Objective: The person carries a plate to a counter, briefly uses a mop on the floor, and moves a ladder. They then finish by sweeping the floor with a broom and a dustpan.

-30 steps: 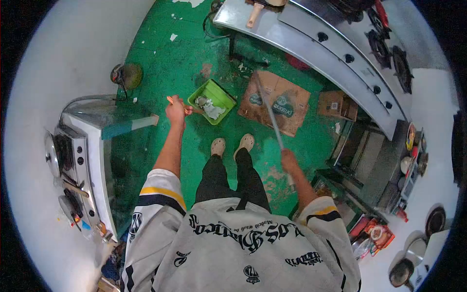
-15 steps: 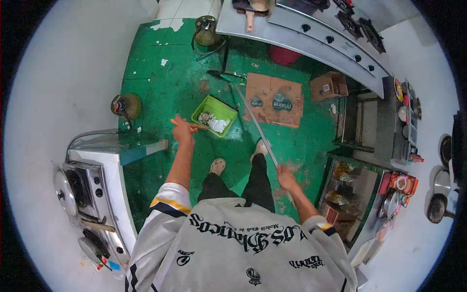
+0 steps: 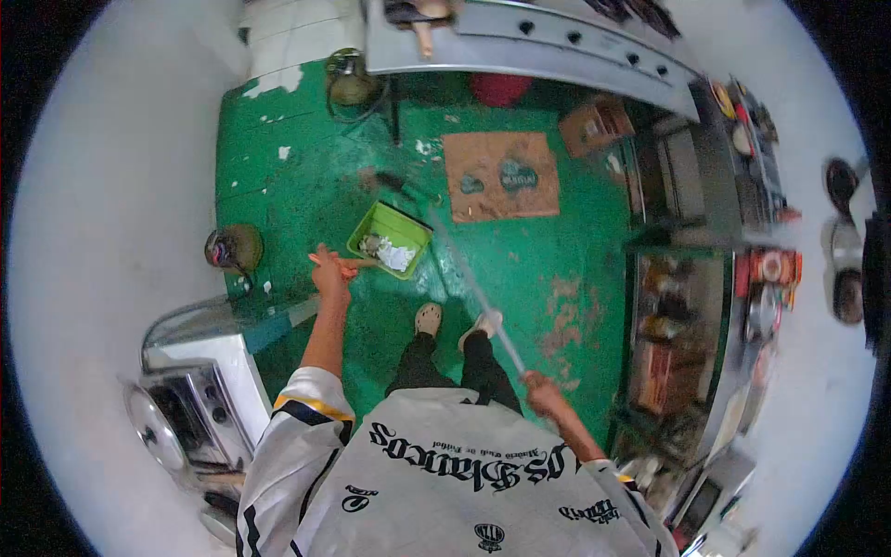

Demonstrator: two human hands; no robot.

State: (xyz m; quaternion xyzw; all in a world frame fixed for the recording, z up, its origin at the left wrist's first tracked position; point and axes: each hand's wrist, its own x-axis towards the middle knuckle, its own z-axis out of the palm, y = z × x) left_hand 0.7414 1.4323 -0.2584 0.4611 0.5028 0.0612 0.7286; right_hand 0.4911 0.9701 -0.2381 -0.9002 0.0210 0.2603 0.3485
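Note:
My left hand (image 3: pixel 332 271) is closed around the orange-brown handle of a lime-green dustpan (image 3: pixel 397 223) low over the green floor. Crumpled white scraps (image 3: pixel 397 257) and some greyish debris lie inside the pan. My right hand (image 3: pixel 546 395) grips the long pale stick of a broom (image 3: pixel 469 283), which slants away from me up the view. Its dark head (image 3: pixel 406 188), blurred by motion, is just beyond the dustpan's far rim.
Flattened cardboard (image 3: pixel 501 200) lies right of the broom head. Gas cylinders (image 3: pixel 353 79) (image 3: pixel 237 249) stand at the back and left. A stove counter (image 3: pixel 501 56) spans the back, with a cardboard box (image 3: pixel 594 127) below. A glass-fronted cabinet (image 3: pixel 668 339) stands right, a stove (image 3: pixel 190 408) left.
The broom head has come toward me, closer to the dustpan's far rim. Both hands keep their holds. The whole view has shifted as my head turned.

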